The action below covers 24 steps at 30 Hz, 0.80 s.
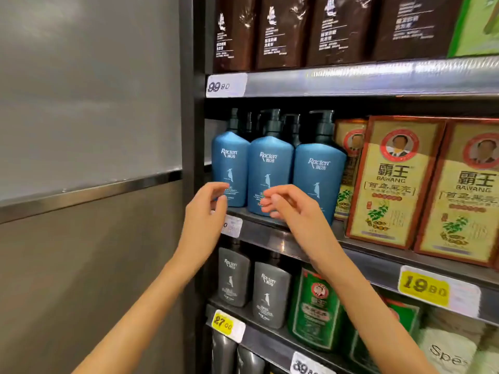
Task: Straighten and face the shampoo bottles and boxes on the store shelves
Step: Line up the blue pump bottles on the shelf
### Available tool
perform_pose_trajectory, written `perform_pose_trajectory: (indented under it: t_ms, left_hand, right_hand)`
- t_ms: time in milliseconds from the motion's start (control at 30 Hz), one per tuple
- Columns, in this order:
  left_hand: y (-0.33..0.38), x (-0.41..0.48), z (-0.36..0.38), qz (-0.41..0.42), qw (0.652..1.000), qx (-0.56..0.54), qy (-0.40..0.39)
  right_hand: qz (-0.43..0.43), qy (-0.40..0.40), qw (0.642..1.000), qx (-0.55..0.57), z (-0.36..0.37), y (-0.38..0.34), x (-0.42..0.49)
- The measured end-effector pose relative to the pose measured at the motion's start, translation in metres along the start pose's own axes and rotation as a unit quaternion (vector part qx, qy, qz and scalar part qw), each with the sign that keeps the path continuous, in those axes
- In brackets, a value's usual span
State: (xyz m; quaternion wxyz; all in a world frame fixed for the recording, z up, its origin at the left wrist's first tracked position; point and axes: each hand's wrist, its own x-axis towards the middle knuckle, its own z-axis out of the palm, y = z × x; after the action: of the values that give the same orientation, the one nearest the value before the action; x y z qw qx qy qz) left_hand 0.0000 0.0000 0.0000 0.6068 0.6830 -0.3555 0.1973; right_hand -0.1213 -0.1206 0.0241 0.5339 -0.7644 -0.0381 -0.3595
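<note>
Three blue Raclen pump bottles stand in a row on the middle shelf [270,230]: the left one [229,163], the middle one [270,168] and the right one [318,174], labels facing out. More dark pumps show behind them. My left hand [208,211] hovers in front of the left bottle's base, fingers loosely curled and holding nothing. Before the middle bottle's lower part is my right hand [286,206], fingers relaxed and slightly bent, also holding nothing. Yellow and red Bawang boxes [391,182] stand to the right on the same shelf.
Brown boxes [280,33] fill the top shelf. Grey Raclen bottles [270,298] and a green box [313,309] stand on the shelf below. Price tags hang on the shelf rails. A grey wall panel [89,130] with a metal strip lies left of the dark shelf upright [189,157].
</note>
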Motion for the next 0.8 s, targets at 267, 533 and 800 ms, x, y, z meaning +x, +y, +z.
perform_pose_trajectory:
  t_ms: [267, 533, 800]
  left_hand:
    - [-0.014, 0.037, 0.035, -0.053, 0.994, 0.087, 0.025]
    - [-0.027, 0.064, 0.042, -0.158, 0.985, 0.07, 0.028]
    - [-0.027, 0.045, 0.051, -0.109, 0.979, 0.14, 0.103]
  right_hand:
    - [0.083, -0.005, 0.996, 0.02, 0.008, 0.021, -0.008]
    - [0.094, -0.009, 0.995, 0.02, 0.002, 0.022, -0.017]
    - [0.104, -0.005, 0.994, 0.028, 0.002, 0.023, -0.023]
